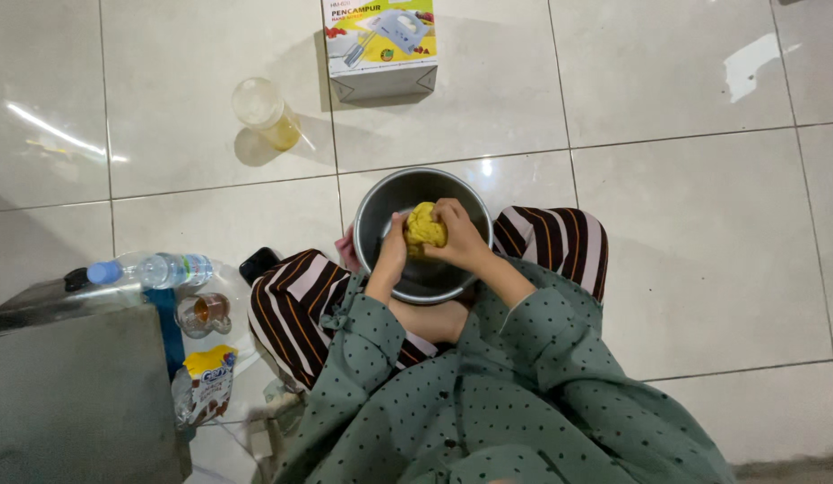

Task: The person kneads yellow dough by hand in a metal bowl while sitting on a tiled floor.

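Dough lump: yellow, rough-surfaced, held over the middle of a round metal mixing bowl, pressed between both hands.

Left hand: closed against the near-left side of the dough, fingers curled onto it, wrist reaching in over the bowl's near rim.

Right hand: closed over the top and right side of the dough, fingers wrapped across it; together the two hands grip the lump from opposite sides.

Bowl: steel, resting between the person's knees, directly under the grip; its inside shows grey and mostly bare around the hands.

Striped trousers: dark with orange and pale bands, one knee on each side of the bowl.

Green dotted sleeves: cover both arms down to just short of the wrists, nearer the viewer than the grip.

Plastic jar: clear, with yellow liquid in the bottom, standing on the tiled floor beyond and left of the grip, well apart from the bowl.

Cardboard box: picturing a hand mixer, farther out than the jar, straight beyond the bowl.

Water bottle: clear with blue cap, lying on its side far left of the hands.

Small glass jar: just below the bottle.

Yellow-topped packet: nearer still, left of the knee.

Dark phone: touching the left knee's outer edge.
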